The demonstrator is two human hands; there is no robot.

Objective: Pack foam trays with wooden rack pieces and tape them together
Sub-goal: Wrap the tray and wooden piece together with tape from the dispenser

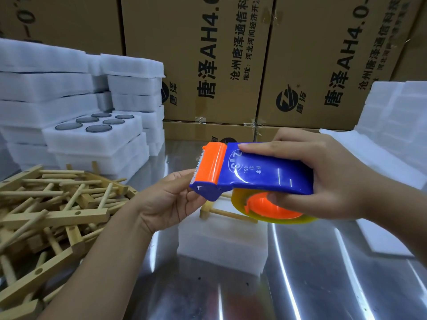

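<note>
My right hand (328, 179) grips a blue and orange tape dispenser (249, 172) with a yellowish tape roll, held in the air above the table. My left hand (168, 199) reaches up to the dispenser's orange cutter end; its fingers are at the serrated edge, and I cannot see any tape between them. Below the dispenser a white foam tray (221, 241) lies on the metal table with a wooden rack piece (221, 212) on top of it.
A heap of wooden rack pieces (53, 211) lies at the left. Stacks of foam trays (76, 107) stand behind it, one with round dark inserts. More foam (392, 125) is at the right. Cardboard boxes (231, 61) wall off the back of the shiny metal table (312, 273).
</note>
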